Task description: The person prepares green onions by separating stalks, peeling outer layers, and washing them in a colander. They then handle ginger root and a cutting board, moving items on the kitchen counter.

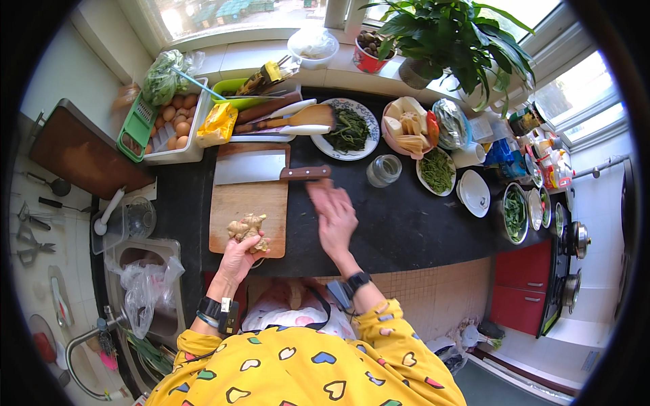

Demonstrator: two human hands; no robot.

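My left hand (240, 257) grips a knobbly piece of ginger root (246, 228) over the near part of a wooden cutting board (249, 200). Across the far end of the board lies a cleaver (251, 167), its blade to the left and its brown riveted handle sticking out past the right edge. My right hand (335, 213) is over the dark worktop just right of the board, its fingers blurred and pointing towards the cleaver's handle. It seems to hold nothing. Whether its fingertips touch the worktop, I cannot tell.
Behind the board stand an egg bin (175, 122) and a utensil tray (274, 137). A plate of cooked greens (373, 152), a glass jar (384, 170) and a dish of cut green vegetables (449, 188) are farther right. At the left is a sink (175, 248) with plastic bags.
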